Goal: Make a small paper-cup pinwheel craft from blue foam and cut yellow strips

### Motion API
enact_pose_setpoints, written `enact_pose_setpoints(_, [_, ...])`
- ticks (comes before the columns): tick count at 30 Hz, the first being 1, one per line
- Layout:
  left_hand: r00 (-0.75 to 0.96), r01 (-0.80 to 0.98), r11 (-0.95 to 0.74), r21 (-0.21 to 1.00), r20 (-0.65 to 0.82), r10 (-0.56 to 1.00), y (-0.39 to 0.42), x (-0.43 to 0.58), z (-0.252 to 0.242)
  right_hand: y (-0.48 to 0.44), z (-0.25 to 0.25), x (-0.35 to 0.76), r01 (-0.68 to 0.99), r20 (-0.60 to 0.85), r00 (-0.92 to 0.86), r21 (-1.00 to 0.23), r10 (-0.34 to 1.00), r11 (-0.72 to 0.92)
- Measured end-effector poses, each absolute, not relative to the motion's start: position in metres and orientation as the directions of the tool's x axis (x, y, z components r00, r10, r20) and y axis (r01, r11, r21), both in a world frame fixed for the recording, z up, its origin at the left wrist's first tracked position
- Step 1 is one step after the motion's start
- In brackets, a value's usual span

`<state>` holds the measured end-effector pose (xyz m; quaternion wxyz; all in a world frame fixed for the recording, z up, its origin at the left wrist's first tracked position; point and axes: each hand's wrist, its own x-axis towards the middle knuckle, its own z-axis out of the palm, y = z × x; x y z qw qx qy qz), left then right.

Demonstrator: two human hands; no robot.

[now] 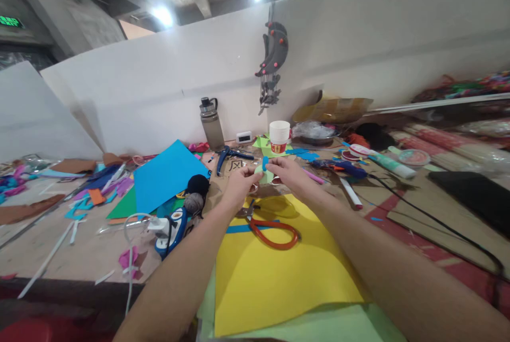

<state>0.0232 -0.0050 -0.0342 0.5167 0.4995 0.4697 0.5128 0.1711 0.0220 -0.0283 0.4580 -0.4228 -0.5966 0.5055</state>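
Observation:
Both my hands meet above the far end of a yellow sheet (274,273). My left hand (239,185) and my right hand (289,172) pinch a small pale green paper piece (265,174) between them, with a little blue scrap (265,162) stuck at its top. Fingers of both hands are closed on the piece. Just below my left hand, red-handled scissors (274,230) lie on the yellow sheet, next to a blue strip (239,229).
A blue sheet (167,174), a grey bottle (211,125), stacked paper cups (279,136), a blue glue gun (171,228), balls of yarn (197,185) and coloured scraps (99,188) crowd the table. A black cable (434,220) runs at right. A white partition (358,50) stands behind.

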Motion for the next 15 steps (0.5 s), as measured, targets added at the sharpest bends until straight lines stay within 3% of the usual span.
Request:
enact_pose_setpoints(3, [0.035, -0.102, -0.015, 0.995, 0.018, 0.999, -0.0046, 0.0235, -0.0332, 0.0251, -0.0303, 0.1723, 0.003, 0.128, -0.206, -0.991, 0.97, 0.131])
enact_pose_setpoints(10, [0.048, -0.394, 0.087, 0.915, -0.074, 0.996, -0.0049, 0.022, -0.0263, 0.0307, -0.0352, 0.1766, -0.041, 0.189, -0.043, -0.981, 0.981, 0.187])
enact_pose_setpoints(15, [0.064, -0.332, 0.042, 0.942, -0.021, 0.998, -0.0048, 0.0226, -0.0288, 0.0242, -0.0296, 0.1737, -0.032, 0.206, -0.125, -0.978, 0.971, 0.204])
